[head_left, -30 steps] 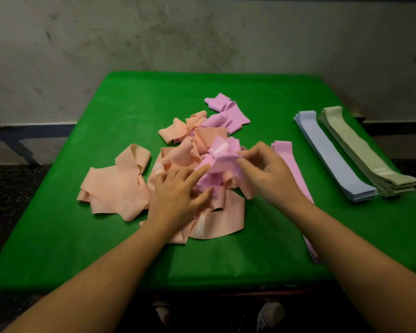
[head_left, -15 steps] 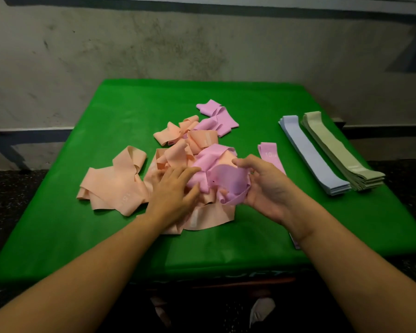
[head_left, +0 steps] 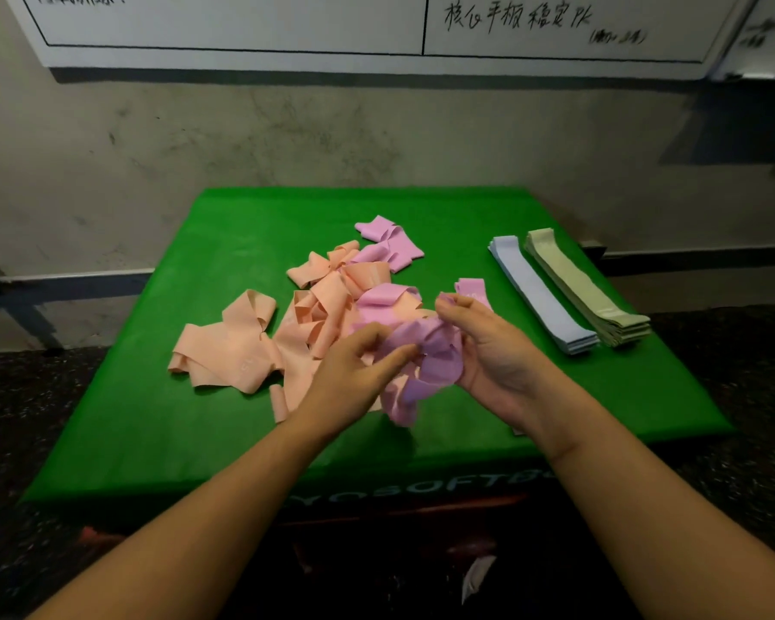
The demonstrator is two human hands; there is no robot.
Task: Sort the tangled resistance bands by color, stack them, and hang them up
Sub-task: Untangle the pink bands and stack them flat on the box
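A tangled heap of peach bands and pink bands lies in the middle of the green table. Just above the heap's near edge, both hands hold one crumpled pink band. My left hand pinches its left side between thumb and forefinger. My right hand grips its right side with curled fingers. A flat pink band lies behind my right hand, mostly hidden. Neat stacks of blue bands and green bands lie at the right.
A grey wall rises behind the table, with a whiteboard bearing handwriting at the top. Dark floor surrounds the table. Bare green cloth shows at the far left and along the near edge.
Both hands have lifted the pink band off the heap and drawn it nearer, and my left hand has left the pile and now pinches it. The view has tilted up.
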